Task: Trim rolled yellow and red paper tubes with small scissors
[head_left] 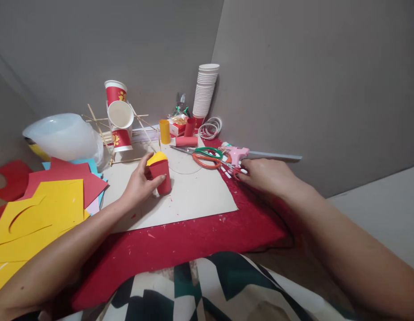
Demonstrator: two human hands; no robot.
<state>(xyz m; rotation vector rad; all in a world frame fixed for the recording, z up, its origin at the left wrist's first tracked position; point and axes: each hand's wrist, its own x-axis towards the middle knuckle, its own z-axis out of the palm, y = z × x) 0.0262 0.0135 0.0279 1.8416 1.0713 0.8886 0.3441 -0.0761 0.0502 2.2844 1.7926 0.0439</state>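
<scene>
My left hand point(139, 183) is wrapped round a red paper cylinder with a yellow paper top point(160, 173), which stands on a beige cardboard sheet point(196, 198). My right hand point(265, 175) reaches to the right edge of the red mat point(180, 243). Its fingertips are closed on a small red-and-white item point(241, 170) that I cannot make out. Just beyond them lie a pink glue gun point(236, 154) and orange and green scissors point(207, 157).
Yellow and red paper sheets point(36, 214) lie at the left. A cup-and-stick structure point(119, 118), a white cup stack point(206, 89), small paper tubes point(186, 141), a yellow tube point(164, 131) and a translucent container point(61, 136) stand along the grey walls. A long ruler point(277, 156) lies at the wall foot.
</scene>
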